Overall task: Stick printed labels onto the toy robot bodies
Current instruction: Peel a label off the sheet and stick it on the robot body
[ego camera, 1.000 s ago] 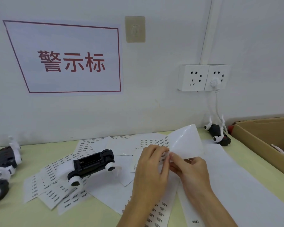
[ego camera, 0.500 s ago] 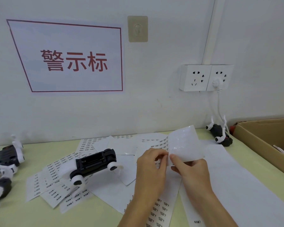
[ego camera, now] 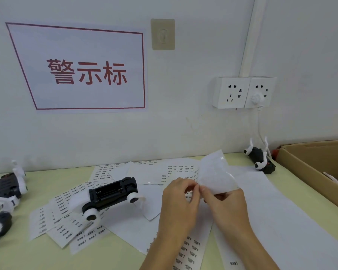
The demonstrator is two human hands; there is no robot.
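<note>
Both hands meet mid-frame: left hand and right hand pinch the curled label sheet. Toy robot body lies just left.

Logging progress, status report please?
Both hands, left and right, pinching label sheet. Toy robot body unlabelled, lying left. Nothing blocking.

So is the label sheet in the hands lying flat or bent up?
Bent up: the label sheet curls off the table while both hands pinch its edge.
</note>
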